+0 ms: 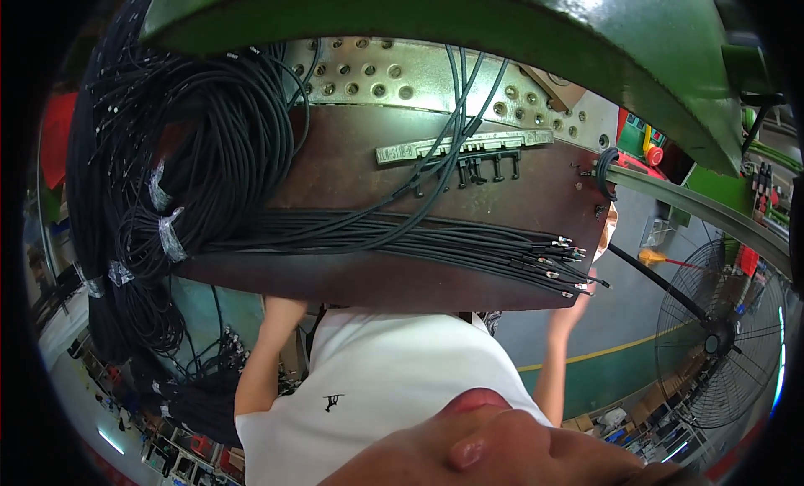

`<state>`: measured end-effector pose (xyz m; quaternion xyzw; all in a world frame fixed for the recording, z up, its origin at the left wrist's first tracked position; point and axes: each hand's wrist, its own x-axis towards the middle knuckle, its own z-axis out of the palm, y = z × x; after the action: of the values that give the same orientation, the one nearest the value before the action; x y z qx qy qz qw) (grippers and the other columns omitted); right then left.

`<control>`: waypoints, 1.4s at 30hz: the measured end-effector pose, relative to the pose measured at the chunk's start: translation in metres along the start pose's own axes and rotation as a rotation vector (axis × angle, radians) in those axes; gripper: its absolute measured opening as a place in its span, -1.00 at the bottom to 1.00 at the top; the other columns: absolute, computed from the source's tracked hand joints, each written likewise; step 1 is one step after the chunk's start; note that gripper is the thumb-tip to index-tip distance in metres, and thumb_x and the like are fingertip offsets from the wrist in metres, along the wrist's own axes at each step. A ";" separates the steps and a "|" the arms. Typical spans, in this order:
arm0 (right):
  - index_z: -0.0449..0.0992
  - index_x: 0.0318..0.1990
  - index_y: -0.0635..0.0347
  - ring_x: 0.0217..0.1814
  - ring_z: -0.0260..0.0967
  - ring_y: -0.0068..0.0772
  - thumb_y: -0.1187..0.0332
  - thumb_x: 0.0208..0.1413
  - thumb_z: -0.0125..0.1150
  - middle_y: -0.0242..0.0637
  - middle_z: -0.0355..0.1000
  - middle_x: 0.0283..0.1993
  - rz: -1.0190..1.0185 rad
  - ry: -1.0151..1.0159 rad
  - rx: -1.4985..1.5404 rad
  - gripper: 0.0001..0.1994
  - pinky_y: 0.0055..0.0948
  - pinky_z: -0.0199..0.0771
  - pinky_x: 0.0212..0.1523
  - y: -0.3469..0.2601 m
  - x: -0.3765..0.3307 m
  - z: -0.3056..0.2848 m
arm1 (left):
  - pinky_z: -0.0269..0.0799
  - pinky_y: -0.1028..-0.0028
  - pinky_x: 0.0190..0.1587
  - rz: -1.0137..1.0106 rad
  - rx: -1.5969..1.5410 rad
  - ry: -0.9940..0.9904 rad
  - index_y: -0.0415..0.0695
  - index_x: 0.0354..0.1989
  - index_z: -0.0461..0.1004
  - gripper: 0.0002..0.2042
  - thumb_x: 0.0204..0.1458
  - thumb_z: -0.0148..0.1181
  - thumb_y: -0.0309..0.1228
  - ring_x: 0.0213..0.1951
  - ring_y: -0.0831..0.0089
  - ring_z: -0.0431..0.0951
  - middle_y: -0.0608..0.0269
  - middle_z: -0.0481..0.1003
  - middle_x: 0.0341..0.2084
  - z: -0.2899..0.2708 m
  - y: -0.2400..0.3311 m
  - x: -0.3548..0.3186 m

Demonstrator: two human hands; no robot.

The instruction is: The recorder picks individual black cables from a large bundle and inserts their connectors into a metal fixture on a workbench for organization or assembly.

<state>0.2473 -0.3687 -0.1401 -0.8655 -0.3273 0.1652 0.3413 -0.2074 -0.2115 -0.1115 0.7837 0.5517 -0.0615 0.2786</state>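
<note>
My left forearm (272,344) reaches up to the near edge of a dark brown work board (352,285), where the hand passes out of sight beneath it. My right hand (579,298) is at the board's right front corner, blurred, with its fingers hidden by the board. Close by it lie the stripped ends (569,264) of a bundle of black cables (402,239) spread across the board. Behind the bundle rests a grey metal mold bar (465,146) with black molded plugs (477,169) along its front. A few cables cross over the bar.
A large heap of coiled black cables (209,126), tied with clear plastic, fills the left. Overhead is a green machine part (469,21), above a perforated metal plate (368,72). To the right are a metal rail (695,203), a red button (653,154) and a black caged fan (712,344).
</note>
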 end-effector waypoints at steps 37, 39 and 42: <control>0.44 -0.12 0.11 -0.12 0.39 -0.24 0.03 -0.01 0.24 -0.28 0.40 -0.10 -1.459 -0.024 -0.399 -0.60 -0.35 0.43 -0.17 -0.239 0.110 0.089 | 0.18 0.13 0.22 1.057 -0.310 0.190 -0.20 0.14 0.29 -0.44 0.01 0.15 -0.12 0.19 0.12 0.27 0.02 0.25 0.19 -0.033 0.188 0.071; 0.39 -0.02 0.17 0.02 0.31 -0.13 -0.04 -0.10 0.27 -0.22 0.34 0.01 -1.389 -0.224 -0.450 -0.42 -0.23 0.36 0.01 -0.231 0.123 0.116 | 0.11 0.02 0.22 1.034 -0.075 0.354 -0.22 0.13 0.29 -0.37 -0.06 0.16 -0.05 0.23 0.06 0.21 0.00 0.21 0.22 -0.024 0.196 0.094; 0.42 -0.18 0.15 -0.16 0.38 -0.16 -0.03 -0.13 0.32 -0.27 0.40 -0.18 -1.418 -0.281 -0.289 -0.51 -0.28 0.43 -0.15 -0.224 0.128 0.113 | 0.13 0.04 0.20 0.749 0.119 0.375 -0.12 0.10 0.35 -0.38 -0.16 0.23 -0.07 0.24 0.04 0.19 0.02 0.18 0.24 -0.042 0.147 0.080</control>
<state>0.1821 -0.1036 -0.0720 -0.4529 -0.8675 -0.0306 0.2035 -0.0534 -0.1589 -0.0544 0.9424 0.2652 0.1561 0.1308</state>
